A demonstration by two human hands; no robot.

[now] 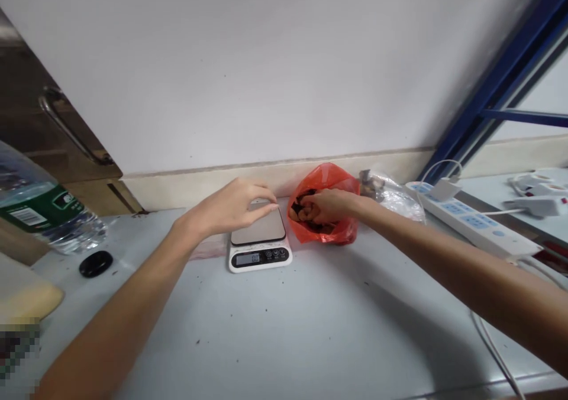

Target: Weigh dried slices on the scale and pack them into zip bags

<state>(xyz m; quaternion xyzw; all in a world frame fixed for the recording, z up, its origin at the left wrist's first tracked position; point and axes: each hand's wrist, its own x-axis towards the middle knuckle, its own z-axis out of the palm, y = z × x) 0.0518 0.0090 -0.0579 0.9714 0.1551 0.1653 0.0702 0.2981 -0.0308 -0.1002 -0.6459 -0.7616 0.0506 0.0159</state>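
A white kitchen scale (260, 261) with a pale square platform stands near the wall, its display reading 0.0. Over the platform hovers my left hand (242, 206), palm down, thumb and fingers apart with nothing between them. Just right of the scale, a red plastic bag (341, 231) stands with its mouth wide open, holding dark brown pieces whose kind I cannot make out. Reaching into the bag, my right hand (331, 205) has its fingers curled among the contents; the fingertips and whatever they hold are partly hidden.
A clear plastic bag (397, 196) lies behind the red one. At right is a white power strip (470, 219) with plugs and cables. A large water bottle (39, 205) and a round black object (96, 263) stand at left. The wall closes off the back.
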